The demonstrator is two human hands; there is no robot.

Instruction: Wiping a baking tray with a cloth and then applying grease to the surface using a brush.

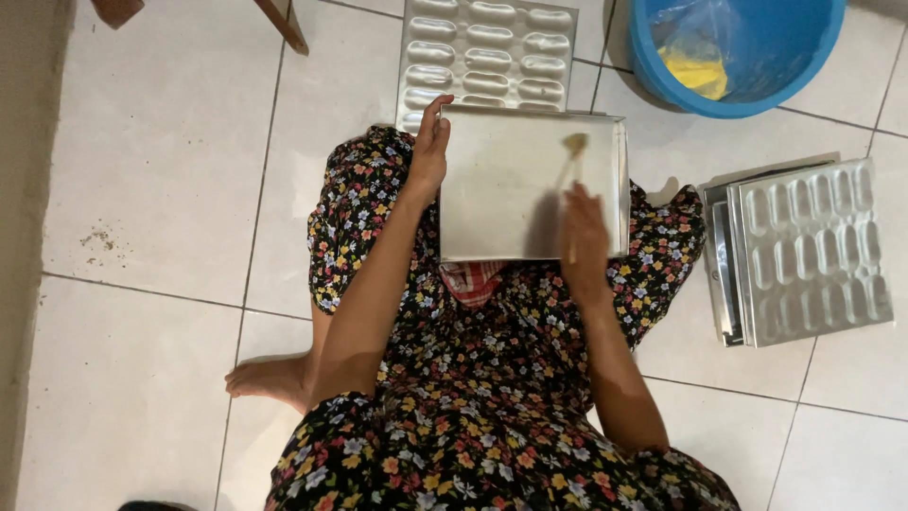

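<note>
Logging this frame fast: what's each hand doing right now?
Left hand: closed on the left edge of the flat metal tray, steadying it on the lap.
Right hand: closed on a small brush, bristles on the tray.

both arms forward, left hand (428,144) and right hand (584,235) closed

Hands (427,151) on tray (501,203), brush (573,156)

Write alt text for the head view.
Seen from above, a person seated on a tiled floor steadies a flat metal tray on their lap with the left hand while the right hand holds a brush to it. Moulded trays and a blue bucket sit nearby.
</note>
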